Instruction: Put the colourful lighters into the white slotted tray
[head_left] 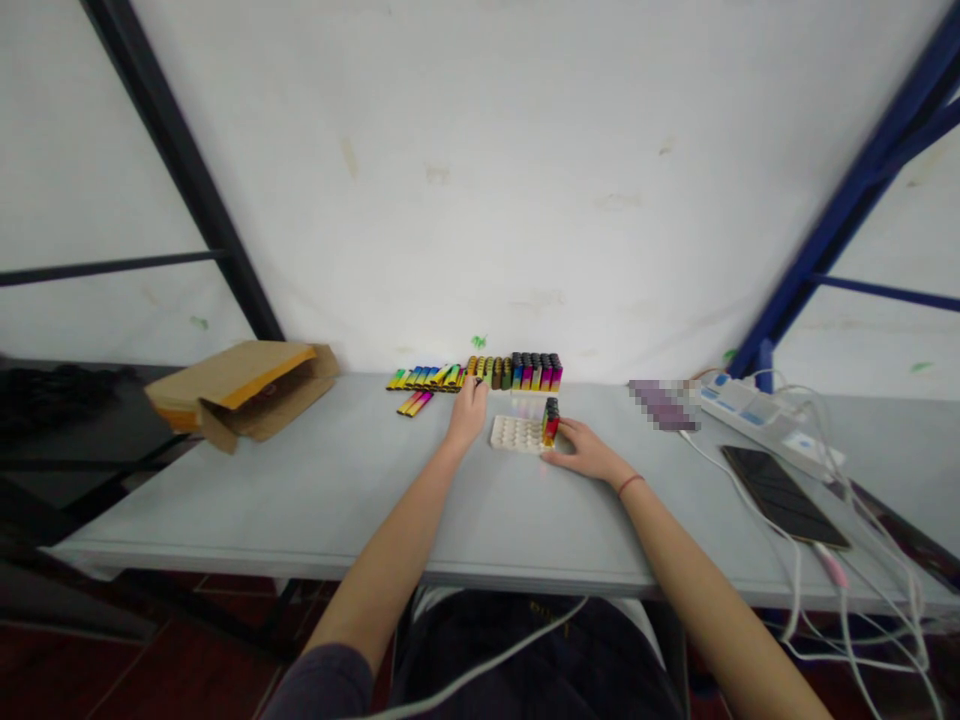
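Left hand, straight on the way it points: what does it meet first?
The upright row of gold-and-green cases. The left hand is already at it, with its fingertips touching or nearly touching the row; depth is unclear from this view. The white wall stands beyond.

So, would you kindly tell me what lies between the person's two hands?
In the head view, a white dimpled tray and a stack of multicoloured cases.
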